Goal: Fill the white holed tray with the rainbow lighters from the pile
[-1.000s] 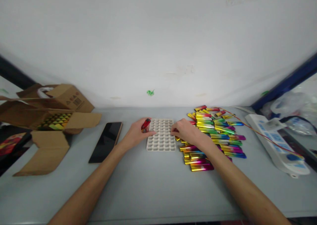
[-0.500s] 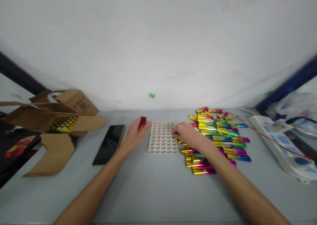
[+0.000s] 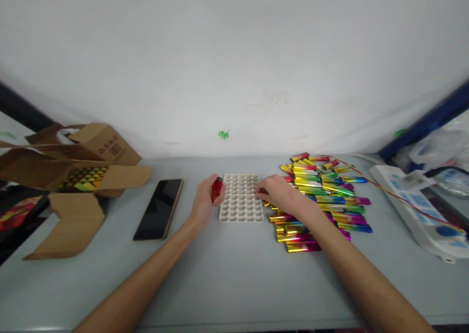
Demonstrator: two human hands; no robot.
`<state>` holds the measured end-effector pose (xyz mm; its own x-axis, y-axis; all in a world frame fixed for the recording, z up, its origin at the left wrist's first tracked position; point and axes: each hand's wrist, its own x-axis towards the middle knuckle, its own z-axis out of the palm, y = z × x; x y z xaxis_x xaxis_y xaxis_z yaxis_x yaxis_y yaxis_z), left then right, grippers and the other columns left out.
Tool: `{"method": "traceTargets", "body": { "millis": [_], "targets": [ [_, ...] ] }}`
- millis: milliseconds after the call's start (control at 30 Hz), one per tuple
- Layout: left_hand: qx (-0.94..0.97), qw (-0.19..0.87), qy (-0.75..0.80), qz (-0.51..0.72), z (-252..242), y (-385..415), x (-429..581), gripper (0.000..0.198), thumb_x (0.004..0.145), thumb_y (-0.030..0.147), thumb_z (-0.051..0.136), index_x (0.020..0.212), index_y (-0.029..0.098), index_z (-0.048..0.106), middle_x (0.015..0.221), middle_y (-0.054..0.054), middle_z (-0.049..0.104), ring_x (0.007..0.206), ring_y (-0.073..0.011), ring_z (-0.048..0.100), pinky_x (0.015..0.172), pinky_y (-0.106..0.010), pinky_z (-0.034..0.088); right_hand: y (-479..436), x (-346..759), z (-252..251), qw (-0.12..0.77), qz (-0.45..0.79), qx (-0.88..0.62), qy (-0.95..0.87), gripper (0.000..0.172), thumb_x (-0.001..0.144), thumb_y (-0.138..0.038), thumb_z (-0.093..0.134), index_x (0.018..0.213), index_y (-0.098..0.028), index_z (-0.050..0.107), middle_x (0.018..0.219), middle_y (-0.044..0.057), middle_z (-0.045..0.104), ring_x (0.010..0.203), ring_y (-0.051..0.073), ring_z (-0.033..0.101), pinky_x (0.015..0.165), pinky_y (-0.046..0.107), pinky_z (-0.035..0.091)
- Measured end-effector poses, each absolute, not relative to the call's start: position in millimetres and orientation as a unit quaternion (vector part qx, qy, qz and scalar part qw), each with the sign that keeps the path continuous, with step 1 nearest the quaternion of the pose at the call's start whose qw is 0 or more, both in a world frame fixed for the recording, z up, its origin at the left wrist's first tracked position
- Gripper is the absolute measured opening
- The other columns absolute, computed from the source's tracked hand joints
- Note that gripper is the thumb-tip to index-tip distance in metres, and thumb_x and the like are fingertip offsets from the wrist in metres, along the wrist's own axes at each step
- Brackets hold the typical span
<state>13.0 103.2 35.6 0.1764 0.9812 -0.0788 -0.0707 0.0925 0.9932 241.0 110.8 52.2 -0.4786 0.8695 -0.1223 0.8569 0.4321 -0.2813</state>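
Observation:
A white tray (image 3: 241,198) with rows of round holes lies in the middle of the grey table. At its left edge my left hand (image 3: 207,198) is closed on a red lighter (image 3: 217,188) with a black top. My right hand (image 3: 275,192) is over the tray's right edge, fingertips pinched together; whatever they hold, if anything, is hidden. Under and beyond that hand spreads a pile of shiny cylinders (image 3: 331,200) in gold, red, green, blue and purple.
A black phone (image 3: 159,210) lies left of my left hand. Further left, an open cardboard box (image 3: 124,176) holds several yellow-topped items. A white power strip (image 3: 417,210) sits at the right, with a red-yellow wire (image 3: 388,191) running over the pile.
My left hand has moved slightly right, closer to the tray, and the red lighter is turned more into view. My right hand has barely moved. The view has shifted slightly.

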Motion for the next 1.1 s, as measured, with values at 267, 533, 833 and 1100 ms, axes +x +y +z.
{"method": "traceTargets", "body": {
  "millis": [267, 533, 833, 1100],
  "targets": [
    [0.446, 0.598, 0.47, 0.472, 38.4, 104.7, 11.9, 0.039, 0.085, 0.049, 0.054, 0.059, 0.022, 0.04, 0.053, 0.006, 0.026, 0.044, -0.0075, 0.02, 0.043, -0.023, 0.013, 112.2, 242.8, 47.5, 0.033, 0.161, -0.509, -0.845, 0.016, 0.098, -0.017, 0.068, 0.088, -0.017, 0.08, 0.09, 0.009, 0.081, 0.081, 0.02, 0.071, 0.072, 0.028, 0.042],
    [0.45, 0.606, 0.43, 0.496, 33.7, 110.6, 10.8, 0.046, 0.092, 0.065, 0.051, 0.078, 0.021, 0.053, 0.058, 0.007, 0.036, 0.045, -0.0089, 0.032, 0.044, -0.023, 0.026, 109.8, 239.5, 53.4, 0.023, 0.159, -0.518, -0.84, 0.018, 0.099, -0.017, 0.065, 0.091, -0.016, 0.081, 0.092, 0.01, 0.081, 0.082, 0.02, 0.071, 0.073, 0.028, 0.044],
    [0.574, 0.463, 0.422, 0.527, 36.7, 143.6, -3.9, 0.042, 0.094, 0.057, 0.068, 0.114, 0.02, 0.061, 0.116, -0.012, 0.078, 0.105, -0.0224, 0.072, 0.088, -0.036, 0.056, 107.4, 240.1, 56.7, 0.037, 0.167, -0.516, -0.839, 0.014, 0.099, -0.018, 0.068, 0.098, -0.016, 0.082, 0.096, 0.01, 0.081, 0.087, 0.02, 0.073, 0.078, 0.026, 0.047],
    [0.666, 0.436, 0.429, 0.428, 32.2, 179.7, -3.2, 0.054, 0.08, 0.06, 0.081, 0.107, 0.014, 0.076, 0.102, -0.014, 0.081, 0.097, -0.026, 0.075, 0.097, -0.043, 0.058, 109.4, 239.2, 55.9, 0.019, 0.145, -0.506, -0.85, 0.019, 0.101, -0.019, 0.064, 0.107, -0.014, 0.082, 0.106, 0.015, 0.081, 0.098, 0.023, 0.074, 0.086, 0.027, 0.051]
  ]
}}
